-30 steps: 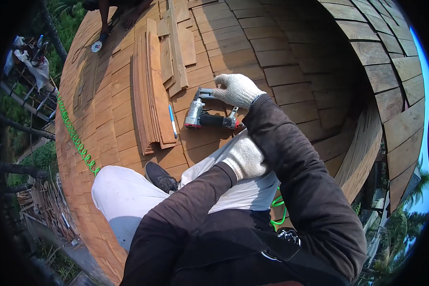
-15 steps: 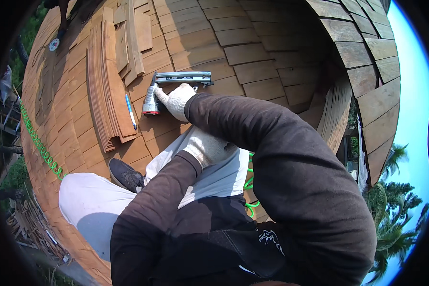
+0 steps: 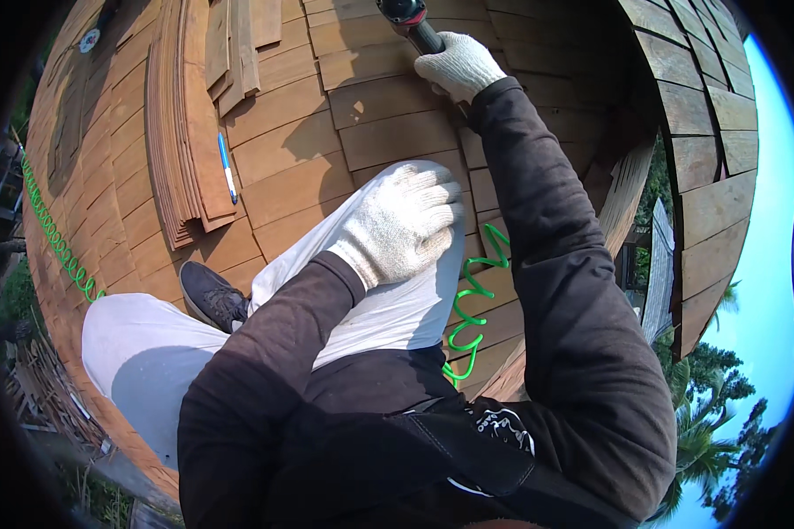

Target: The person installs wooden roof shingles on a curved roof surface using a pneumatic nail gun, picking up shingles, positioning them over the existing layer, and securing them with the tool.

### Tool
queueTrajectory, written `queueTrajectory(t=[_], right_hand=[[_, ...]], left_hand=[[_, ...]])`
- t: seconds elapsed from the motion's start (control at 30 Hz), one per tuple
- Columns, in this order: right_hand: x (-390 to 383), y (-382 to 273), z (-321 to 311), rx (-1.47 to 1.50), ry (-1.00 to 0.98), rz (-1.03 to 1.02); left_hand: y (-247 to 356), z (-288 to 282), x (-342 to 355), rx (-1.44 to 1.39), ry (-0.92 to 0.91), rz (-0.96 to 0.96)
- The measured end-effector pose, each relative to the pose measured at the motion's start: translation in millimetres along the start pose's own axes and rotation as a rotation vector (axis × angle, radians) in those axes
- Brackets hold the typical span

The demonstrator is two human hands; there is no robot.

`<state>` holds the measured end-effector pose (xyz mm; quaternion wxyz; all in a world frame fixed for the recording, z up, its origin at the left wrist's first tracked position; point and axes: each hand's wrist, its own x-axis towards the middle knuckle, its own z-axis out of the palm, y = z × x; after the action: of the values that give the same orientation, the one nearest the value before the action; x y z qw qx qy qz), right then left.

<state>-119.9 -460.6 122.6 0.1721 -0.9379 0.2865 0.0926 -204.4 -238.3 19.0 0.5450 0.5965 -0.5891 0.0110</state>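
Observation:
My right hand (image 3: 457,66) in a white knit glove is closed round the dark handle of the nail gun (image 3: 410,19), lifted up at the top edge, where much of the tool is cut off. My left hand (image 3: 401,225), gloved too, lies palm down on my raised knee (image 3: 344,309), its fingers resting over the cloth with nothing visible in them. Left of that knee, a blue-and-white pen (image 3: 227,166) lies beside a long stack of wooden shingles (image 3: 176,123).
Overlapping shingles (image 3: 287,198) cover the curved roof, with loose boards (image 3: 238,62) above the stack. A green coiled hose (image 3: 472,309) runs beside my right arm. A raised shingled edge (image 3: 705,220) rises at right. A person's limb (image 3: 108,16) shows at top left.
My right hand has taken hold of the nail gun and lifted it forward and right, off the shingles. My left hand has come out from under my right arm onto the knee.

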Motion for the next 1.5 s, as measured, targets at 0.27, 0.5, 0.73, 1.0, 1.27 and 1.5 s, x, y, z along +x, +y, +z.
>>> queueTrajectory(t=[0.27,0.5,0.73,1.0,1.27,1.5], right_hand=[[-12.3,157.1,-105.8,0.788,0.373,0.327],[-24.1,248.5,-170.6,0.845,0.476,0.356],[-22.1,256.5,-182.0,0.766,0.432,0.395],[-34.5,235.5,-170.2,0.724,0.418,0.432],[-33.9,245.5,-169.6,0.745,0.429,0.47],[-29.9,244.2,-169.2,0.702,0.473,0.459]], left_hand=[[-5.0,5.2,-1.9,-0.037,0.041,-0.021],[-5.3,5.8,0.2,-0.071,0.041,-0.039],[-2.2,3.1,2.9,-0.055,0.016,-0.039],[-4.4,5.9,2.2,-0.071,0.037,-0.047],[-3.9,4.6,1.7,-0.093,0.04,-0.041],[-4.4,4.4,0.4,-0.077,0.028,-0.053]])
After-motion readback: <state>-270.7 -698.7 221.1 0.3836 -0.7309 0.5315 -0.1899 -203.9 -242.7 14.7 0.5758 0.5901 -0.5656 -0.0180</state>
